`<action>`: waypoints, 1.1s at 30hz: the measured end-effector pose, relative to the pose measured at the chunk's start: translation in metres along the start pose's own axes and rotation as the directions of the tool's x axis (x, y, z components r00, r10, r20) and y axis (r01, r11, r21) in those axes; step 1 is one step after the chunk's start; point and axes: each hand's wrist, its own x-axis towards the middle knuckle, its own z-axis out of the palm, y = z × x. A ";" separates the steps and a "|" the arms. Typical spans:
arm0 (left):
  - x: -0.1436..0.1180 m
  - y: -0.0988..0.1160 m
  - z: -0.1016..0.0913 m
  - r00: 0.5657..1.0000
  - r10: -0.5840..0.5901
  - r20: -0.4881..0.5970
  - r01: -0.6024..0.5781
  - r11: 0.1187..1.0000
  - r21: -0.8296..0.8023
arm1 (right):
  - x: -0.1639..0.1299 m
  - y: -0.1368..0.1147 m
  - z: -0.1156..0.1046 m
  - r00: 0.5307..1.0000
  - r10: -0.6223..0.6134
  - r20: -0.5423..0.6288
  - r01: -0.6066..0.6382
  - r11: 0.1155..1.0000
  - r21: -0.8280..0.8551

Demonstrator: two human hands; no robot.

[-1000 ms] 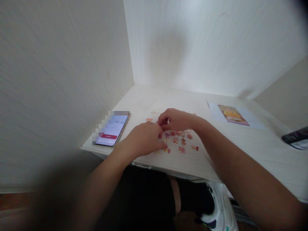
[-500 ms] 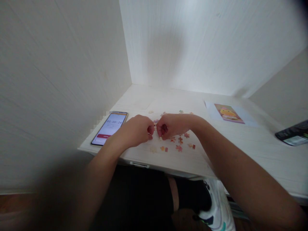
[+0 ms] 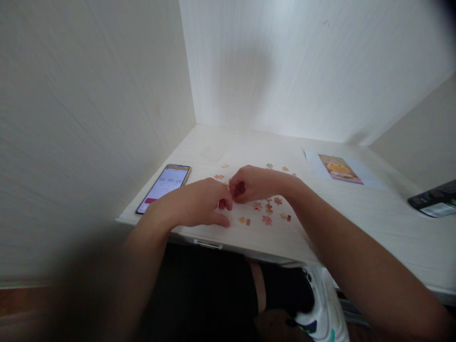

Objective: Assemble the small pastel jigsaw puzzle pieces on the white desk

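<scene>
My left hand [image 3: 204,202] is at the near side of the white desk, its thumb spread away from curled fingers. No piece shows between them. Touching or almost touching its fingertips, my right hand [image 3: 251,183] is closed in a pinch; whatever it may hold is hidden. Around both hands lie loose jigsaw pieces: an orange piece [image 3: 218,176], a pink piece [image 3: 267,220], a brown-orange piece [image 3: 269,208] and a yellow-and-red piece [image 3: 285,217]. Further pieces are partly covered by my hands.
A phone [image 3: 166,183] showing a running timer lies left of my left hand. At the right, a paper sheet bears a printed picture [image 3: 340,168] of a yellow figure. A dark cylindrical container [image 3: 434,198] lies at the far right. White panels [image 3: 285,66] enclose the desk.
My left hand has opened, its thumb dropping toward the desk's near edge. My right hand has shifted slightly left and stays pinched. An orange piece at the back left has come into view.
</scene>
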 end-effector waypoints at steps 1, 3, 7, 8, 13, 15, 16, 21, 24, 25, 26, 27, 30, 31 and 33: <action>0.002 0.003 0.003 1.000 0.016 0.014 -0.016 1.000 -0.006 | -0.001 0.001 -0.002 1.000 0.004 0.024 -0.005 1.000 0.027; 0.005 0.008 0.007 0.999 0.035 0.041 -0.035 0.999 -0.001 | -0.002 0.008 -0.006 0.999 0.016 0.028 -0.018 0.998 0.064; 0.007 0.009 0.010 0.997 0.034 0.069 -0.034 0.999 -0.002 | -0.008 0.029 -0.019 0.996 0.070 -0.062 -0.064 0.993 0.096; 0.006 0.008 0.010 0.997 0.032 0.066 -0.032 0.999 -0.001 | -0.011 0.035 -0.022 0.994 0.086 -0.069 -0.079 0.991 0.108; 0.007 0.008 0.007 1.000 0.027 0.007 -0.027 0.998 0.064 | -0.025 0.051 -0.032 0.985 0.162 -0.057 -0.149 0.970 0.192; 0.010 0.009 0.007 1.000 0.018 -0.019 -0.017 0.997 0.075 | -0.031 0.055 -0.037 0.976 0.216 -0.040 -0.205 0.961 0.184; 0.012 0.010 0.006 0.999 0.005 -0.036 -0.002 0.997 0.077 | -0.035 0.058 -0.040 0.969 0.247 -0.031 -0.238 0.956 0.174; 0.019 0.012 0.003 0.991 -0.104 -0.085 0.112 0.989 0.099 | -0.067 0.084 -0.055 0.890 0.450 0.067 -0.455 0.875 0.165; 0.019 0.009 0.001 0.993 -0.113 -0.034 0.115 0.990 0.079 | -0.090 0.100 -0.061 0.766 0.621 0.168 -0.642 0.750 0.158; 0.018 0.008 0.001 0.993 -0.115 -0.003 0.115 0.991 0.062 | -0.096 0.103 -0.062 0.725 0.663 0.189 -0.688 0.711 0.147; 0.018 0.007 0.000 0.993 -0.114 0.032 0.113 0.993 0.042 | -0.100 0.103 -0.063 0.693 0.692 0.204 -0.719 0.682 0.133; 0.018 0.006 0.000 0.992 -0.109 0.070 0.108 0.994 0.021 | -0.102 0.102 -0.064 0.671 0.709 0.217 -0.739 0.662 0.121; 0.020 0.007 0.000 0.983 -0.096 0.155 0.100 0.995 -0.019 | -0.101 0.091 -0.064 0.620 0.741 0.257 -0.781 0.615 0.110; 0.021 0.007 -0.001 0.980 -0.092 0.175 0.097 0.995 -0.023 | -0.099 0.086 -0.063 0.588 0.761 0.275 -0.805 0.582 0.111; 0.022 0.009 -0.002 0.976 -0.076 0.202 0.081 0.997 -0.019 | -0.096 0.076 -0.061 0.537 0.796 0.278 -0.841 0.531 0.104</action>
